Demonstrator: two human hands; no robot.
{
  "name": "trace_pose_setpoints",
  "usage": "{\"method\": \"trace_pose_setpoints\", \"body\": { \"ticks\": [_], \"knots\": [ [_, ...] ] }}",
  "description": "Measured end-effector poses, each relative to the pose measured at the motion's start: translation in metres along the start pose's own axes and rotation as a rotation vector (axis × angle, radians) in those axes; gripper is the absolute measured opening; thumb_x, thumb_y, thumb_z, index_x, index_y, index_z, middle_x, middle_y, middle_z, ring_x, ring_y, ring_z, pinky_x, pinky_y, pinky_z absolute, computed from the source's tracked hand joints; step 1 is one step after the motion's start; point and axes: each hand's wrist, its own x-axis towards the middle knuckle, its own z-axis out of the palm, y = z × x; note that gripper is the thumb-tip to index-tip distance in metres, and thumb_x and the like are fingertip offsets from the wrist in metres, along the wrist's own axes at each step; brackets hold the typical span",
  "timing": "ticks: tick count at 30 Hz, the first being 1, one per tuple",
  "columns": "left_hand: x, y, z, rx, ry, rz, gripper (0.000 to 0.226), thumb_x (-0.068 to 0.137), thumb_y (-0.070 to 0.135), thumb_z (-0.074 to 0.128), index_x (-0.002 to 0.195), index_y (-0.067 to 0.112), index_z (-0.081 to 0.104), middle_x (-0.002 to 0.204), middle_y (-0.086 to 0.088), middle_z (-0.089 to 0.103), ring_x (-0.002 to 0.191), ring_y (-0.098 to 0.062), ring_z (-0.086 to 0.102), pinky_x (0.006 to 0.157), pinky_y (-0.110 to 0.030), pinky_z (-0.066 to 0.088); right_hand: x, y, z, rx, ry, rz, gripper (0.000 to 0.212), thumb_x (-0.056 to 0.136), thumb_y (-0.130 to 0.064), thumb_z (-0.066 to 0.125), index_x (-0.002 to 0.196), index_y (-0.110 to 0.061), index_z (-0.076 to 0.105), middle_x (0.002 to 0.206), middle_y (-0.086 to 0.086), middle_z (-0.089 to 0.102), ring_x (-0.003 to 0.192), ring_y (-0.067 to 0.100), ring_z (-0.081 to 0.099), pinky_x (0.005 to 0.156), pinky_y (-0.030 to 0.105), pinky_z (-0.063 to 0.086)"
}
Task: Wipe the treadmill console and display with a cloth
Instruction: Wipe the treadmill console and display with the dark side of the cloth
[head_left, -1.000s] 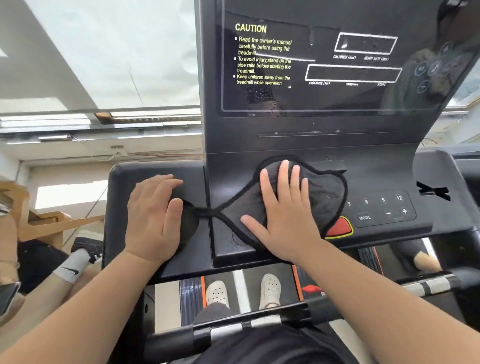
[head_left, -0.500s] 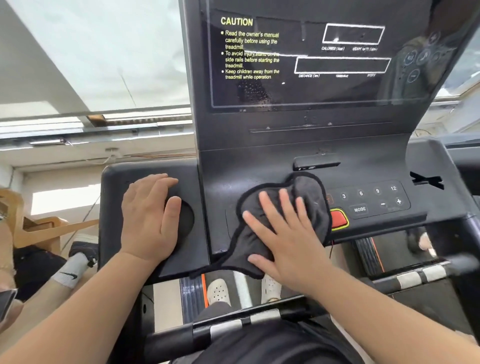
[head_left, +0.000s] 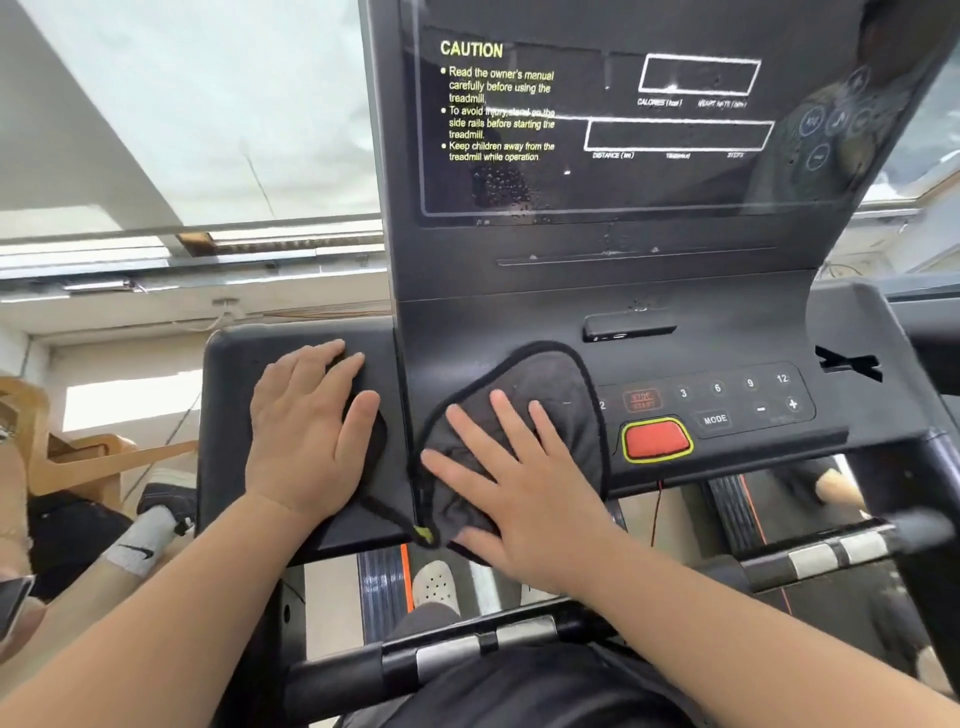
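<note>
A dark grey cloth (head_left: 550, 395) lies flat on the left part of the black treadmill console (head_left: 519, 322). My right hand (head_left: 514, 478) presses on the cloth with fingers spread, near the console's front edge. My left hand (head_left: 306, 431) rests flat on the left cup-holder tray (head_left: 234, 415), holding nothing. The glossy display (head_left: 623, 182) stands above, with yellow caution text and water droplets near its lower left. To the right of the cloth are the red safety key (head_left: 655, 440) and the button panel (head_left: 727, 400).
A handlebar (head_left: 467, 654) with silver grips crosses below the console. My feet in white shoes (head_left: 435, 584) stand on the belt. Another person's leg with a white sock (head_left: 140, 545) is at the left, beside wooden furniture (head_left: 78, 457).
My right hand slid the cloth leftward and down across the console, uncovering the stop/start button and red key. The left hand stayed on the tray.
</note>
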Motion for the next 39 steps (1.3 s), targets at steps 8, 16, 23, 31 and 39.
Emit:
{"method": "trace_pose_setpoints", "body": {
  "ticks": [8, 16, 23, 31, 39],
  "knots": [
    [0.000, 0.000, -0.001, -0.003, -0.002, -0.007, 0.067, 0.100, 0.049, 0.020, 0.135, 0.010, 0.062, 0.144, -0.011, 0.054, 0.137, -0.035, 0.042, 0.116, -0.054, 0.028, -0.027, 0.031, -0.012, 0.087, -0.118, 0.560, 0.100, 0.085, -0.089, -0.002, 0.163, -0.027, -0.006, 0.167, 0.032, -0.006, 0.152, 0.056, -0.010, 0.122, 0.070, 0.000],
    [0.000, 0.001, -0.001, 0.005, 0.010, -0.019, 0.068, 0.100, 0.049, 0.019, 0.136, 0.010, 0.061, 0.145, -0.011, 0.054, 0.138, -0.034, 0.041, 0.116, -0.052, 0.026, 0.063, -0.012, -0.017, 0.121, 0.005, 0.502, 0.092, 0.094, -0.071, 0.018, 0.163, -0.013, 0.004, 0.167, 0.031, -0.008, 0.153, 0.054, -0.008, 0.123, 0.067, 0.004],
    [0.000, 0.001, 0.000, -0.007, 0.014, -0.022, 0.065, 0.100, 0.048, 0.022, 0.135, 0.011, 0.062, 0.145, -0.010, 0.054, 0.138, -0.034, 0.039, 0.116, -0.052, 0.025, -0.005, 0.020, -0.003, 0.002, -0.022, -0.002, 0.063, 0.104, -0.047, 0.033, 0.162, -0.027, 0.020, 0.171, -0.002, 0.020, 0.158, 0.030, 0.013, 0.126, 0.052, 0.012],
    [0.001, 0.000, 0.001, 0.013, 0.010, -0.012, 0.065, 0.100, 0.048, 0.022, 0.135, 0.010, 0.061, 0.145, -0.011, 0.054, 0.137, -0.034, 0.041, 0.115, -0.053, 0.027, 0.012, 0.037, -0.005, 0.153, 0.026, 0.681, 0.088, 0.097, -0.064, 0.019, 0.163, -0.008, 0.003, 0.170, 0.023, 0.006, 0.157, 0.042, 0.002, 0.126, 0.061, 0.008],
    [0.000, 0.000, 0.001, -0.005, 0.025, -0.025, 0.063, 0.100, 0.049, 0.027, 0.135, 0.011, 0.063, 0.144, -0.009, 0.055, 0.136, -0.033, 0.042, 0.113, -0.052, 0.028, 0.019, 0.003, -0.009, 0.082, -0.045, -0.006, 0.077, 0.102, -0.058, 0.031, 0.163, -0.022, 0.001, 0.173, -0.002, 0.008, 0.160, 0.027, 0.001, 0.129, 0.053, 0.006]
  ]
}}
